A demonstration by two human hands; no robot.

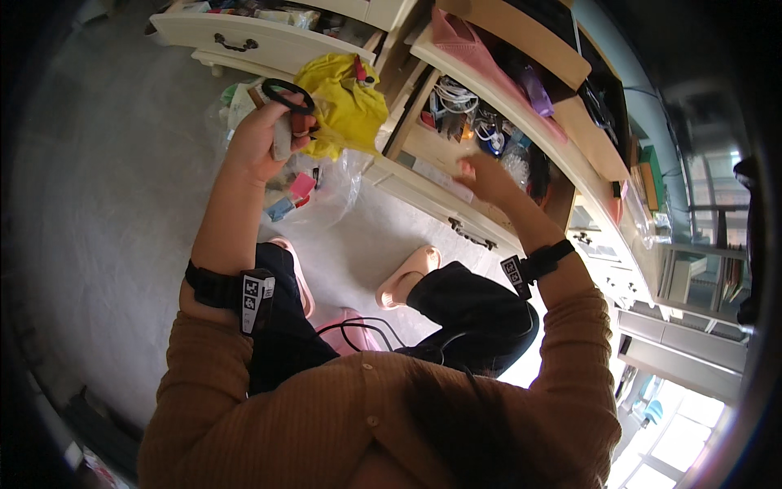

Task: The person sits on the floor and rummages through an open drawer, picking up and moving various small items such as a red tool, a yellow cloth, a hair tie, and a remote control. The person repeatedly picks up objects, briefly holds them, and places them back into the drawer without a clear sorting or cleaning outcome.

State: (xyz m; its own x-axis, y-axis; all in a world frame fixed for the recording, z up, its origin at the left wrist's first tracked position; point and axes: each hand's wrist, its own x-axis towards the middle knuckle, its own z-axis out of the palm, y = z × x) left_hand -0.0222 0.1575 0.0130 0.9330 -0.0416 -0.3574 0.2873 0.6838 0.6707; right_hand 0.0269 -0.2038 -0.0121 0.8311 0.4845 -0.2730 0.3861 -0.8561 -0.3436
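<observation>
My left hand (278,125) is closed around several small things, among them a black ring-shaped item (287,96) and a grey piece (282,139); their exact kinds cannot be told. Beside it lies a yellow plastic bag (345,104) with a small red and black item on top. My right hand (482,174) is over the front part of an open drawer (427,143), its fingers blurred and partly curled; whether it holds something small cannot be told. Deeper in that drawer lie a coiled white cable (455,96), other cables and mixed small items.
A clear plastic bag (333,195) with pink and blue pieces lies on the floor near my slippers (406,275). Another filled drawer (263,46) stands open at the upper left. On the cabinet top are a pink cloth (464,49) and an open cardboard box (525,33).
</observation>
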